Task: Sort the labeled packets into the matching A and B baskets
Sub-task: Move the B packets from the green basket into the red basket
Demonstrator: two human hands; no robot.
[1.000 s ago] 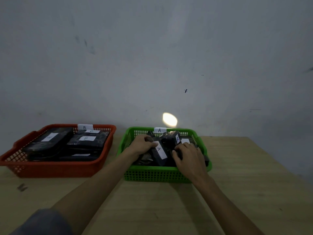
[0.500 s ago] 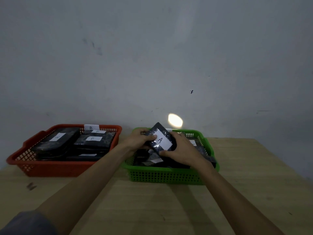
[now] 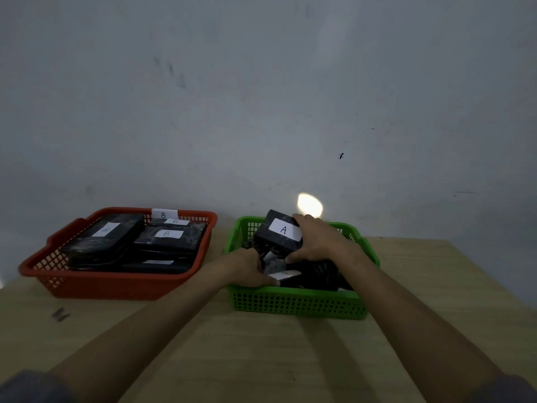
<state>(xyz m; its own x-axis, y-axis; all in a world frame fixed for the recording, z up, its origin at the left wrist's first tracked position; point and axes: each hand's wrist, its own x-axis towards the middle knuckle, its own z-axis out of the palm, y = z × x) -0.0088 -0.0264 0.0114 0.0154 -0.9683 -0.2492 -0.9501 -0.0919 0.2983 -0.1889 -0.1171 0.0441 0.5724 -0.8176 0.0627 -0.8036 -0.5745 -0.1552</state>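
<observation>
Since the frame half a second earlier, the left hand [image 3: 247, 266] has let go of the raised packet and dropped to the near left corner of the green basket [image 3: 296, 303]; the right hand [image 3: 316, 242] alone now carries that packet.

The wooden table [image 3: 261, 359] bears two baskets side by side against the wall. The red basket [image 3: 116, 286] stands at left. A white tag on its far rim reads "B". It holds several black packets [image 3: 168, 241]; two of their white labels read "B", and the others are too blurred or turned to read.

The green basket stands at right, just beside the red one without touching it. It holds a loose heap of black packets [image 3: 316, 274], one with a white label facing up, its writing illegible.

The raised packet [image 3: 279, 235] is held tilted above the far left part of the green basket. Its white label reads "A". The right hand grips its right edge, fingers curled over the top and thumb at the lower corner.

The left hand rests low on the heap, fingers curled down onto the packets; whether they clamp one cannot be told.
</observation>
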